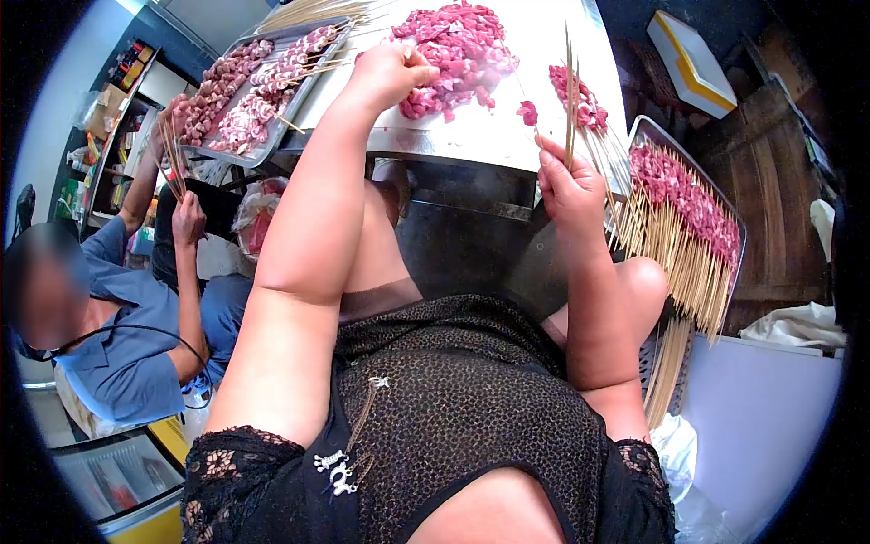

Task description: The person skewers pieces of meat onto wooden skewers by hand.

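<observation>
At the left edge of a big pile of raw cut meat [462, 54] is my left hand [390, 77], its fingers curled together; what they pinch is hidden. My right hand [573, 189], near the table's front edge, grips several bamboo skewers [570, 109]. Most of them point up in a bundle, and one leans left with a piece of meat [527, 112] at its tip. Just behind that hand, a small group of loaded meat skewers [584, 104] lies on the white table [340, 122].
A metal tray [263, 154] of meat skewers sits at the table's left. On the right, another tray [739, 218] holds many skewers, handles toward me. A co-worker [127, 317] sits at left, holding thin skewers [172, 154]. A yellow-and-white box [693, 68] stands at back right.
</observation>
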`<state>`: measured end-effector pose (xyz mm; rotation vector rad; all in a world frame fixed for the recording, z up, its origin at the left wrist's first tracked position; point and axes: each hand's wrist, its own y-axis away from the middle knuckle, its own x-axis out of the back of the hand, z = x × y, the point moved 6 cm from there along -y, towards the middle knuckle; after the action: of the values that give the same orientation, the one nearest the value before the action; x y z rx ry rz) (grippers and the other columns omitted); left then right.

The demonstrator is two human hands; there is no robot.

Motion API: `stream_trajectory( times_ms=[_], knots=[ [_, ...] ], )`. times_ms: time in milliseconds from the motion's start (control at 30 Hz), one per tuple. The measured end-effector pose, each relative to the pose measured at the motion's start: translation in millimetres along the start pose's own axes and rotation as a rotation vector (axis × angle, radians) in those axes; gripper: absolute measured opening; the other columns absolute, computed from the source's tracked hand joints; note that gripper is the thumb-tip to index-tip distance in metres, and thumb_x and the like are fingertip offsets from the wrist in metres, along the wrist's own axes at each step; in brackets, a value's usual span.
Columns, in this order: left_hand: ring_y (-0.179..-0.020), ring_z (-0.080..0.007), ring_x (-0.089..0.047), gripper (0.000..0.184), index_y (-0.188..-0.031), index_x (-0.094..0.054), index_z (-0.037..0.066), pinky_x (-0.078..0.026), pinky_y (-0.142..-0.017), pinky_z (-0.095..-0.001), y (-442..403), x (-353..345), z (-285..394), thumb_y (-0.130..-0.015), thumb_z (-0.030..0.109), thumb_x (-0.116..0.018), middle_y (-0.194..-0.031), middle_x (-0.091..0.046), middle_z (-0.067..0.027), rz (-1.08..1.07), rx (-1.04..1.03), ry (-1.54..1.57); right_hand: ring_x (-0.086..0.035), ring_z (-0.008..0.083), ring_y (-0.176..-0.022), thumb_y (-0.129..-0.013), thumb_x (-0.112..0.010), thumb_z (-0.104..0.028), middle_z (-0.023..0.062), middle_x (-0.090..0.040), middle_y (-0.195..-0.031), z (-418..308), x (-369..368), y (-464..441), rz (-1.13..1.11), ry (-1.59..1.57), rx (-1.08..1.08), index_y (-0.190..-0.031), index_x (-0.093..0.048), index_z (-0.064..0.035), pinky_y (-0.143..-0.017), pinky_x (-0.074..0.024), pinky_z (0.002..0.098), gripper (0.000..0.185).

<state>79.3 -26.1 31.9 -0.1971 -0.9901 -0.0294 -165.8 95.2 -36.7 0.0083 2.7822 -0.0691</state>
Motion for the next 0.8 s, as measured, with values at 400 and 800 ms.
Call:
stream_trajectory(
  times_ms=[400, 800],
  knots=[
    [-0.07, -0.0214, -0.063, 0.023, -0.09, -0.067, 0.004, -0.048, -0.066, -0.0326, -1.5, -1.9, -10.0, -0.074, 0.021, -0.067, -0.079, -0.066, -0.0133, -0.181, 0.061, -0.311, -0.04, 0.0018, -0.053, -0.088, -0.054, -0.006, -0.0055, -0.048, -0.064, -1.6, -0.3, 2.0, -0.029, 0.02, -0.008, -0.11, -0.06, 0.0025, -0.047, -0.03, 0.0159, 0.024],
    [-0.077, -0.0093, -0.058, 0.022, -0.097, -0.066, 0.001, -0.045, -0.072, -0.0226, 1.3, 18.3, 8.8, -0.083, 0.017, -0.066, -0.085, -0.065, -0.0025, 0.208, 0.044, 0.666, -0.04, 0.0019, -0.055, -0.088, -0.056, -0.007, -0.0062, -0.048, -0.064, 1.3, -3.3, 2.5, -0.046, 0.025, -0.037, -0.11, -0.061, -0.0002, -0.049, -0.0309, 0.0161, 0.024]
  ],
)
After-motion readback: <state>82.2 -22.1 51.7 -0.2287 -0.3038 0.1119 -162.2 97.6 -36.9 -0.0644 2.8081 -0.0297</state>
